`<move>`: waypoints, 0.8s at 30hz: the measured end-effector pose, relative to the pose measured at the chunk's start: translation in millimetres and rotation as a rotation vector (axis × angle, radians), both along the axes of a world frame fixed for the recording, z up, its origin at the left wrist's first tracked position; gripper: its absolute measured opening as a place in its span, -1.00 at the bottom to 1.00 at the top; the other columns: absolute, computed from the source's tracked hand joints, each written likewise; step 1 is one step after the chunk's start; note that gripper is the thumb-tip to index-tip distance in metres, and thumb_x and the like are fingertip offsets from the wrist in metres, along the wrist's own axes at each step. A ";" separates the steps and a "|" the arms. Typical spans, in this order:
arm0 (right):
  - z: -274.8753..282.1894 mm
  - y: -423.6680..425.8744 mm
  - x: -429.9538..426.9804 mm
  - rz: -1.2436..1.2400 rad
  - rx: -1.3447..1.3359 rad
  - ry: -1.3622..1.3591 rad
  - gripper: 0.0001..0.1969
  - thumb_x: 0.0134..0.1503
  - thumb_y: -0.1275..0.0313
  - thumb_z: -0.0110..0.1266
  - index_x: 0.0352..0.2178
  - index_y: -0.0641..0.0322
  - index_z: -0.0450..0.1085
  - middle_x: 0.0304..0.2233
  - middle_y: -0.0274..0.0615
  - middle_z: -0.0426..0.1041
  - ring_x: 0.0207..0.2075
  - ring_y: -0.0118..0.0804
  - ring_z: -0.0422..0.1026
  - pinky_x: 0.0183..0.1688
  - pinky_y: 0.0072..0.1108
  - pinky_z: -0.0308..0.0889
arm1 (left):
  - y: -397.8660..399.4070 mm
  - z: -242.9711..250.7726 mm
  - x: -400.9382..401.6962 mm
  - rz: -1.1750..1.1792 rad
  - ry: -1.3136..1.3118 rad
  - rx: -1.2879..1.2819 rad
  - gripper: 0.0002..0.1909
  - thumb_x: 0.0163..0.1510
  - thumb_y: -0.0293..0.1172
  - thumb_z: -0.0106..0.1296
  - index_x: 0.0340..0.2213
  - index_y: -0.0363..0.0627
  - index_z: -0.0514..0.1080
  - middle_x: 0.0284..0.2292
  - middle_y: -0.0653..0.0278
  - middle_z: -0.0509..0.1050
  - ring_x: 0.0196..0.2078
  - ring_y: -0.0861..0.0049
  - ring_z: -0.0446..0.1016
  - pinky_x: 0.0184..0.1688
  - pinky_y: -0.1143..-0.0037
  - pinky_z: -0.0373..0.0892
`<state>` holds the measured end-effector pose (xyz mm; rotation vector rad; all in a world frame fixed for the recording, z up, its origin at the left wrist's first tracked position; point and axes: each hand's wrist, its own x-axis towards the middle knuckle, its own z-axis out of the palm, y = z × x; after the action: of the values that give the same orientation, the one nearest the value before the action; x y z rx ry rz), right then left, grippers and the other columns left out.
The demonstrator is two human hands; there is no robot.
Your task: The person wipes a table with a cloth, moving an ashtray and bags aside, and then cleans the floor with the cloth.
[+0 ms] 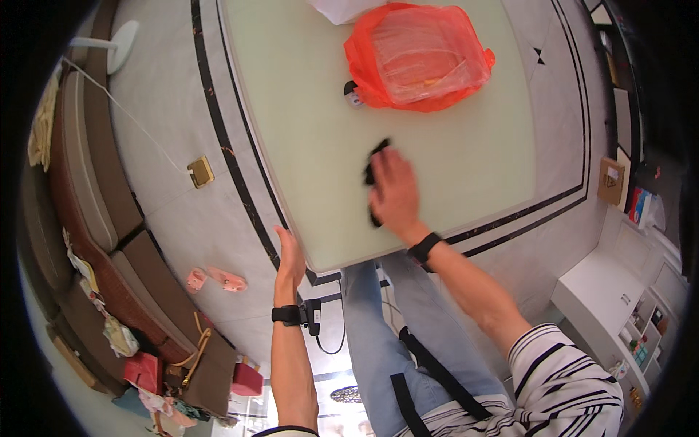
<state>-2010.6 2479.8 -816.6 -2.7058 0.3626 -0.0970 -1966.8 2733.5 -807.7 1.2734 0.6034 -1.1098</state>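
Note:
My right hand (396, 194) lies over a black cloth (375, 175) on the pale green tabletop (306, 180), its palm down. Both the hand and the cloth are blurred, and the fingers cover part of the cloth. At the left near corner of the table, my left hand (291, 257) is held up beside the edge with nothing in it. Its thumb stands apart from the rest; the other fingers are partly hidden. I cannot tell whether it touches the table edge.
A red plastic bag (426, 60) holding a clear-wrapped item sits farther up the table, by a small black-topped object (353, 94) and a white bag (347, 8). Left on the floor are pink slippers (226, 279) and a brass floor socket (201, 171) with a cable. A brown sofa (90, 164) stands beyond.

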 end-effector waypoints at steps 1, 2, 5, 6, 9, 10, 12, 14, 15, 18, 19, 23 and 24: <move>8.3 26.6 -0.3 0.064 0.047 0.033 -0.29 -0.07 0.38 0.10 0.18 0.19 0.13 0.21 0.01 0.14 0.26 -0.01 0.07 0.24 -0.11 0.00 | 2.2 1.4 1.5 -0.017 0.000 0.011 0.01 0.17 0.36 -0.80 0.22 -0.41 -0.06 0.26 0.04 0.01 0.32 0.30 -0.05 0.32 0.41 -0.15; 11.2 49.2 -3.5 0.113 0.072 0.049 -0.31 -0.06 0.39 0.08 0.17 0.19 0.14 0.21 -0.02 0.14 0.26 -0.05 0.07 0.24 -0.11 0.00 | 1.9 -2.6 3.0 -0.051 0.056 0.009 0.03 0.13 0.40 -0.77 0.20 -0.36 0.03 0.19 0.08 0.14 0.24 0.34 0.08 0.25 0.43 -0.03; 17.7 119.8 -21.5 0.337 0.218 0.091 -0.39 0.00 0.38 0.04 0.15 0.16 0.20 0.21 -0.12 0.17 0.27 -0.17 0.09 0.27 -0.17 -0.02 | 21.5 -17.0 6.2 0.054 0.134 0.023 0.08 0.05 0.52 -0.69 0.14 -0.28 0.18 0.03 0.19 0.36 0.09 0.41 0.28 0.07 0.48 0.22; 22.5 137.2 -32.3 0.345 0.232 0.058 -0.42 0.03 0.38 0.02 0.14 0.15 0.22 0.21 -0.14 0.18 0.27 -0.19 0.09 0.28 -0.19 -0.05 | 22.4 -13.7 13.5 0.094 0.178 0.025 0.07 0.06 0.51 -0.68 0.14 -0.29 0.17 0.05 0.18 0.34 0.10 0.39 0.27 0.12 0.45 0.18; 21.7 140.0 -45.3 0.338 0.127 0.068 -0.48 0.08 0.35 -0.02 0.12 0.14 0.25 0.22 -0.19 0.19 0.28 -0.23 0.08 0.31 -0.26 -0.12 | -2.7 -6.3 43.7 0.087 0.187 -0.038 0.04 0.10 0.47 -0.68 0.17 -0.31 0.10 0.14 0.14 0.24 0.17 0.34 0.19 0.21 0.44 0.06; 20.3 136.1 -44.8 0.371 0.171 0.034 -0.49 0.08 0.36 -0.03 0.11 0.15 0.26 0.21 -0.19 0.19 0.28 -0.24 0.08 0.31 -0.26 -0.12 | -7.4 -4.6 53.6 0.066 0.138 -0.075 0.03 0.12 0.44 -0.70 0.20 -0.33 0.05 0.20 0.12 0.16 0.23 0.32 0.12 0.27 0.45 -0.02; 16.6 121.6 -38.3 0.433 0.138 -0.029 -0.51 0.07 0.36 -0.02 0.08 0.16 0.29 0.19 -0.18 0.22 0.27 -0.24 0.10 0.29 -0.24 -0.07 | -6.9 -6.9 83.5 0.013 0.072 -0.064 -0.01 0.15 0.40 -0.70 0.20 -0.32 0.05 0.20 0.11 0.16 0.23 0.30 0.12 0.27 0.42 -0.02; 16.7 83.8 -20.0 0.349 0.127 0.044 -0.50 0.01 0.40 0.01 0.05 0.17 0.31 0.17 -0.15 0.25 0.25 -0.22 0.13 0.25 -0.20 0.02 | -14.0 -8.3 108.6 -0.039 -0.002 -0.063 -0.05 0.18 0.36 -0.69 0.20 -0.31 0.06 0.20 0.09 0.16 0.23 0.28 0.13 0.28 0.40 -0.03; 8.9 52.9 -16.9 0.223 0.032 0.010 -0.45 -0.07 0.46 0.04 0.04 0.19 0.31 0.14 -0.10 0.27 0.23 -0.18 0.17 0.21 -0.17 0.08 | -35.4 -4.6 113.9 -0.072 -0.091 -0.011 -0.07 0.20 0.33 -0.69 0.20 -0.33 0.03 0.23 0.09 0.11 0.25 0.28 0.08 0.29 0.38 -0.04; 9.5 -25.3 10.5 -0.204 -0.053 -0.029 -0.42 -0.04 0.46 0.04 0.09 0.29 0.23 0.14 0.04 0.23 0.20 0.02 0.15 0.22 -0.13 0.03 | -31.0 -19.9 138.1 -0.194 -0.168 0.071 -0.03 0.19 0.35 -0.65 0.21 -0.43 -0.08 0.26 0.02 -0.02 0.29 0.27 -0.02 0.30 0.35 -0.12; 7.5 -48.8 16.5 -0.346 -0.063 -0.073 -0.41 0.00 0.45 0.04 0.12 0.31 0.19 0.16 0.07 0.20 0.21 0.06 0.14 0.23 -0.12 0.01 | -26.3 -30.0 142.2 -0.266 -0.158 0.093 0.04 0.16 0.40 -0.61 0.20 -0.50 -0.18 0.27 -0.04 -0.10 0.30 0.26 -0.07 0.31 0.32 -0.18; -5.5 -66.0 12.6 -0.684 -0.163 -0.069 -0.41 0.09 0.39 0.00 0.17 0.32 0.11 0.20 0.11 0.11 0.21 0.10 0.10 0.24 -0.12 -0.02 | -35.6 -48.3 131.1 -0.250 -0.170 0.215 0.12 0.11 0.45 -0.57 0.19 -0.54 -0.37 0.27 -0.12 -0.24 0.32 0.25 -0.22 0.31 0.30 -0.19; -7.6 -58.8 9.6 -0.753 -0.188 -0.058 -0.41 0.11 0.37 -0.01 0.17 0.32 0.10 0.21 0.12 0.09 0.22 0.11 0.09 0.24 -0.12 -0.03 | -38.8 -50.8 128.9 -0.290 -0.138 0.144 0.14 0.10 0.46 -0.56 0.18 -0.54 -0.42 0.27 -0.12 -0.30 0.33 0.24 -0.27 0.31 0.28 -0.21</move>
<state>-2001.0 2421.0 -824.1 -2.5782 1.3884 -0.4348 -1837.9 2694.7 -858.5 1.5851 0.4082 -1.2188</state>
